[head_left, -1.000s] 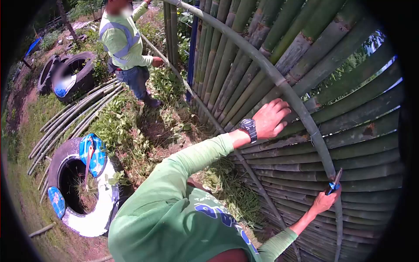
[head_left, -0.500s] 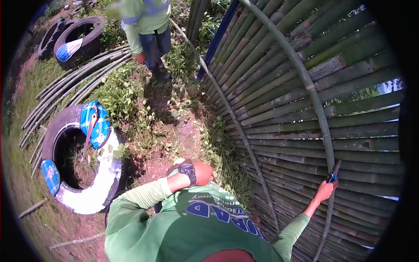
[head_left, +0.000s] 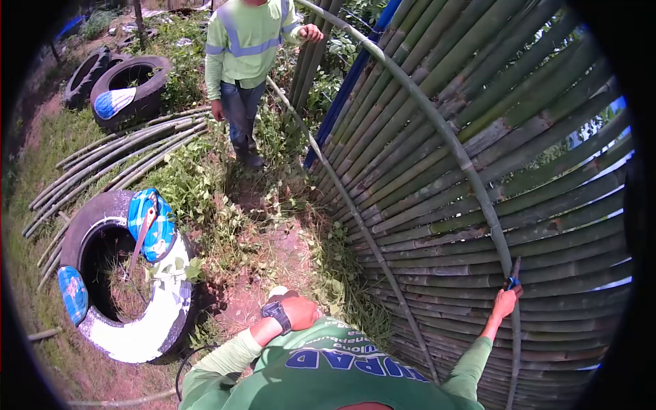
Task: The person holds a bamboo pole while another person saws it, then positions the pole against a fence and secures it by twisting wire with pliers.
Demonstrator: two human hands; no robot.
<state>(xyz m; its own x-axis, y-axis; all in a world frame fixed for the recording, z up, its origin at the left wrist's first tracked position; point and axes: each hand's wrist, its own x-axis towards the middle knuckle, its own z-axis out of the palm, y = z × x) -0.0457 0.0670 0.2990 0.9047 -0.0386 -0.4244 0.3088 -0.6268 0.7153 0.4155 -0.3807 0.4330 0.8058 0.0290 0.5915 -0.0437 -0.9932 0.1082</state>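
My right hand (head_left: 504, 303) is closed round blue-handled pliers (head_left: 512, 280). Their dark jaws point up against the long curved bamboo pole (head_left: 471, 167) that crosses the bamboo slat wall (head_left: 437, 239). My left hand (head_left: 298, 313), with a dark watch (head_left: 275, 317) on its wrist, is held curled in front of my green shirt (head_left: 328, 376). Its fingers are mostly out of sight, so what they hold, if anything, is hidden. A second, thinner pole (head_left: 372, 236) runs across the slats lower down, between my two hands.
A co-worker (head_left: 247, 41) stands on the path ahead, one hand raised near the pole's far end. To my left lies a partly white-painted tire (head_left: 154, 328) with blue patterned pieces (head_left: 152, 222) on it. Bamboo poles (head_left: 109, 157) and more tires (head_left: 140, 78) lie beyond.
My view has tilted up a little, showing more of the co-worker, whose raised hand now shows beside the pole. My right hand keeps the pliers at the curved pole; my left hand stays curled.
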